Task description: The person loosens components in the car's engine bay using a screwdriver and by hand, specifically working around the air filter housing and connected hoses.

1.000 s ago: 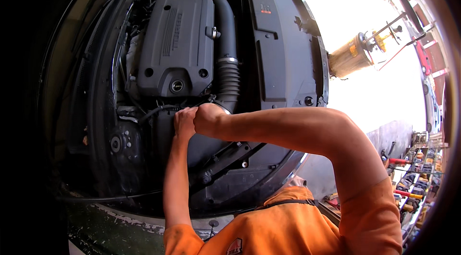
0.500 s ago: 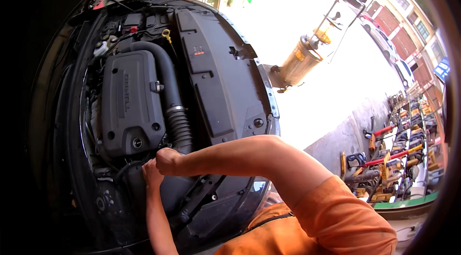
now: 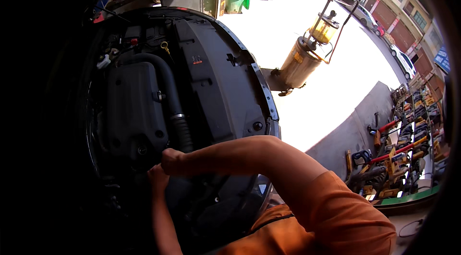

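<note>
With the engine cover (image 3: 132, 106) on, my left hand (image 3: 157, 177) and right hand (image 3: 172, 161) curl by its near edge; grip, remaining work unclear.

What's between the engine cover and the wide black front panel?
In the head view, a black hose, then a dark gap, between the engine cover and front panel.

Engine cover (image 3: 132, 106), ctr-left, looks matt plast.; adj. hose (image 3: 182, 133) ribbed; shirt (image 3: 336, 214), lwr rt, is cloth; tank (image 3: 298, 70), upr rt, metal.
</note>
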`<action>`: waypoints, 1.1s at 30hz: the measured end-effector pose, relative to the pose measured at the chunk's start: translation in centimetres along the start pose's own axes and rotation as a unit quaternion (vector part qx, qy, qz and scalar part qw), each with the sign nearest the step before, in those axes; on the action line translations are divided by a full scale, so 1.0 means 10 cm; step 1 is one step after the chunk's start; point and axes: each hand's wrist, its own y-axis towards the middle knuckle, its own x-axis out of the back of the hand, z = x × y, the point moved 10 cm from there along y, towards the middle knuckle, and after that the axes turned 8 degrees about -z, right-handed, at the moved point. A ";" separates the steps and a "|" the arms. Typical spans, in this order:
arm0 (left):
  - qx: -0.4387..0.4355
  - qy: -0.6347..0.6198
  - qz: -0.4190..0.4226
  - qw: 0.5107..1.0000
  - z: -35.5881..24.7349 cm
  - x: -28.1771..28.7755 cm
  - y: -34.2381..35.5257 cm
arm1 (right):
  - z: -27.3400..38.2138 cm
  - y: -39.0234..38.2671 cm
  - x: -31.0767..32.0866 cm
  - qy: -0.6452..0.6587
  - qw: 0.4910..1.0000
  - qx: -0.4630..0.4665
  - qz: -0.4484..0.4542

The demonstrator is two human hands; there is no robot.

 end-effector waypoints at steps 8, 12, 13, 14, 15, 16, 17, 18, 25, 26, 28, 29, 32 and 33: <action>0.069 -0.104 0.016 0.992 -0.03 0.04 0.08 | -0.58 0.07 -0.51 0.312 0.918 -0.188 0.160; 0.094 -0.171 0.023 0.980 0.11 -0.07 0.03 | -0.62 0.00 -0.24 0.302 0.923 -0.199 0.128; 0.111 -0.180 0.027 0.977 0.10 -0.08 0.06 | -0.68 -0.04 -0.19 0.313 0.919 -0.207 0.124; 0.123 -0.179 0.001 0.976 0.20 -0.04 0.01 | -0.65 -0.06 0.03 0.256 0.936 -0.200 0.135; 0.125 -0.185 -0.028 0.974 0.25 0.00 -0.01 | -0.69 -0.14 0.14 0.306 0.907 -0.254 0.139; 0.132 -0.187 -0.034 0.973 0.27 0.02 -0.02 | -0.68 -0.13 0.13 0.294 0.910 -0.254 0.147; 0.138 -0.192 -0.042 0.971 0.27 0.02 -0.02 | -0.71 -0.14 0.12 0.279 0.912 -0.256 0.156; 0.142 -0.198 -0.048 0.969 0.28 0.02 -0.01 | -0.72 -0.15 0.09 0.265 0.914 -0.259 0.166; 0.068 -0.209 -0.088 0.972 0.14 0.07 0.06 | -0.83 -0.18 -0.11 0.346 0.884 -0.298 0.097; 0.063 -0.211 -0.091 0.971 0.15 0.07 0.06 | -0.82 -0.16 -0.13 0.342 0.885 -0.299 0.100; 0.074 -0.194 -0.081 0.975 0.19 0.04 0.04 | -0.80 -0.09 -0.17 0.334 0.887 -0.301 0.105; 0.087 -0.177 -0.067 0.978 0.18 0.06 0.06 | -0.79 -0.13 -0.13 0.357 0.876 -0.304 0.110; 0.106 -0.151 -0.056 0.981 0.20 0.06 0.05 | -0.76 -0.09 -0.06 0.334 0.889 -0.299 0.095; 0.112 -0.146 -0.059 0.981 0.23 0.07 0.04 | -0.75 -0.11 0.00 0.333 0.891 -0.296 0.082</action>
